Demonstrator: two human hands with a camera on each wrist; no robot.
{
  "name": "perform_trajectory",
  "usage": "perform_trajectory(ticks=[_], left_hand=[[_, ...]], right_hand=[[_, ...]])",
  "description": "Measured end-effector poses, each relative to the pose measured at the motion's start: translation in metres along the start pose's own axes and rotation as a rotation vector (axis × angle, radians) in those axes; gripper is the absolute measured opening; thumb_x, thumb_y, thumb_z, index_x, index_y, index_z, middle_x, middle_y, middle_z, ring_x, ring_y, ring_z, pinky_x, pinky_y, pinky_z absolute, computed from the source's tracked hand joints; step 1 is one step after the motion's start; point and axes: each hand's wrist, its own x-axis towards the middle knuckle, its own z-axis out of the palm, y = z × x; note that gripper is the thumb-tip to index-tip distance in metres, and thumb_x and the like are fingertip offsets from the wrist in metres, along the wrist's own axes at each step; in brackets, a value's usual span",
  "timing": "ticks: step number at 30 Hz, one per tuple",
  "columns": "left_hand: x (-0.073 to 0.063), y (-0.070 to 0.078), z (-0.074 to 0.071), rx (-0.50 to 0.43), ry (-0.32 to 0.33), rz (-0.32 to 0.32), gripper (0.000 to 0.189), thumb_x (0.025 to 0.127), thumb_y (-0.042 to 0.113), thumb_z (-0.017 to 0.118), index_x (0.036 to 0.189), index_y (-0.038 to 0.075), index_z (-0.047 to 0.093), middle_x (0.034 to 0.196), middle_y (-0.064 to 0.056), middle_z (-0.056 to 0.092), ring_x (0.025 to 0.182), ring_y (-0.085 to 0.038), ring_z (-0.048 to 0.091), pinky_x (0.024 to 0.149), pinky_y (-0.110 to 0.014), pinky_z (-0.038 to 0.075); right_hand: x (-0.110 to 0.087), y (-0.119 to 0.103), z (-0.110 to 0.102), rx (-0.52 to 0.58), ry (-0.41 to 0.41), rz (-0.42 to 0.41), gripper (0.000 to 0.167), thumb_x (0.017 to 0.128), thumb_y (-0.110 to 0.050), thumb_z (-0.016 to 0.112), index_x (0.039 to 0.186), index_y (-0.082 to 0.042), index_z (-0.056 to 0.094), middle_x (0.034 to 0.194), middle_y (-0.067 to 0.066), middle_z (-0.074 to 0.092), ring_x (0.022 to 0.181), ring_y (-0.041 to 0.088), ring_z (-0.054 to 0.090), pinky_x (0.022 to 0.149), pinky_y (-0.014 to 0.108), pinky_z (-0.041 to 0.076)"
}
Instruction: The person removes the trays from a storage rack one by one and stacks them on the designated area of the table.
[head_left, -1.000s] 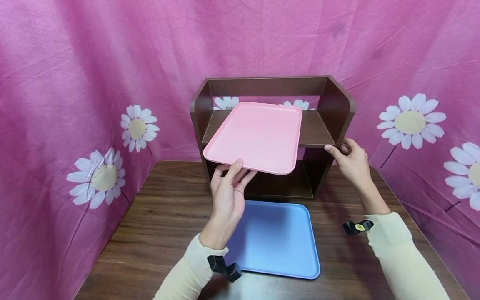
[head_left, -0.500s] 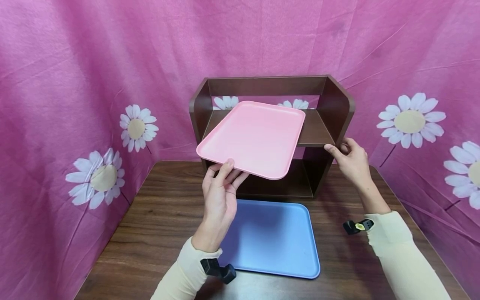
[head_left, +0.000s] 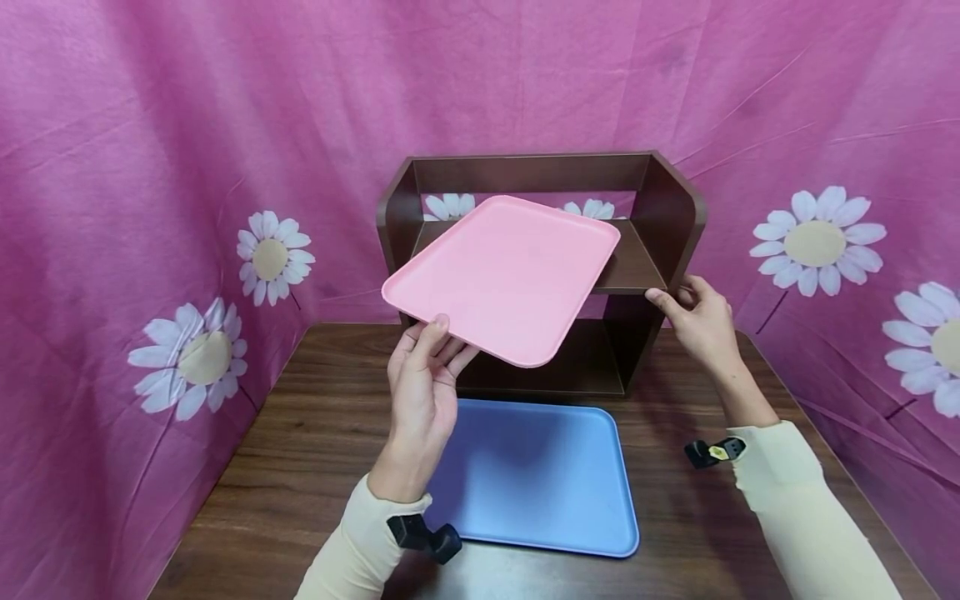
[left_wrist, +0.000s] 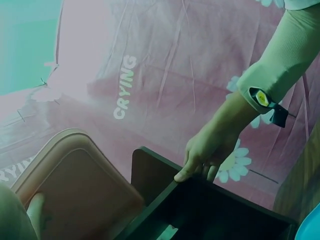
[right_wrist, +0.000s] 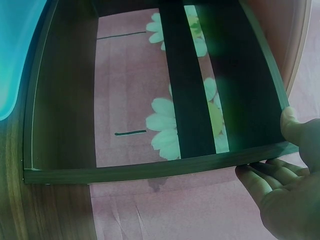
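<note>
A pink tray point(head_left: 510, 275) is held up in front of the shelf's upper level by my left hand point(head_left: 423, 392), thumb on top and fingers beneath its near left edge. The tray is turned at an angle, and its underside is hidden in the head view. My right hand point(head_left: 701, 325) grips the right side of the dark brown shelf point(head_left: 663, 217), the thumb at the middle board's front corner and the fingers outside the side panel. In the right wrist view the fingers point(right_wrist: 255, 182) lie along the panel's outer face. On the table below, a blue tray point(head_left: 540, 479) lies flat before the shelf.
The shelf stands at the back of a wood-grain table point(head_left: 285, 467), with an upper level and a lower compartment point(head_left: 577, 362). A pink curtain point(head_left: 300, 108) with white daisies surrounds the table at the back and sides.
The left hand has moved left and turned the pink tray, whose near right corner has swung toward me. My right hand stays at the shelf's side; the blue tray has not moved.
</note>
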Motion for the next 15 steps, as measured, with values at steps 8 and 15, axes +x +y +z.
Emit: perform_trajectory(ticks=[8, 15], left_hand=[[0.003, 0.008, 0.000, 0.019, -0.005, -0.009, 0.013, 0.103, 0.002, 0.058, 0.094, 0.009, 0.065, 0.082, -0.004, 0.080, 0.077, -0.017, 0.079, 0.073, -0.035, 0.068], [0.008, 0.016, -0.003, 0.010, 0.004, -0.006, 0.007, 0.101, 0.005, 0.064, 0.097, 0.006, 0.069, 0.083, -0.006, 0.081, 0.076, -0.016, 0.078, 0.074, -0.033, 0.067]], right_hand=[[0.000, 0.000, 0.000, -0.001, 0.013, -0.020, 0.060, 0.101, -0.046, 0.073, 0.142, -0.002, 0.062, 0.132, 0.023, 0.070, 0.085, -0.015, 0.053, 0.071, 0.008, 0.040], [0.000, 0.000, 0.001, 0.001, 0.019, -0.020, 0.059, 0.101, -0.045, 0.073, 0.141, -0.002, 0.063, 0.131, 0.023, 0.071, 0.084, -0.014, 0.053, 0.069, 0.009, 0.041]])
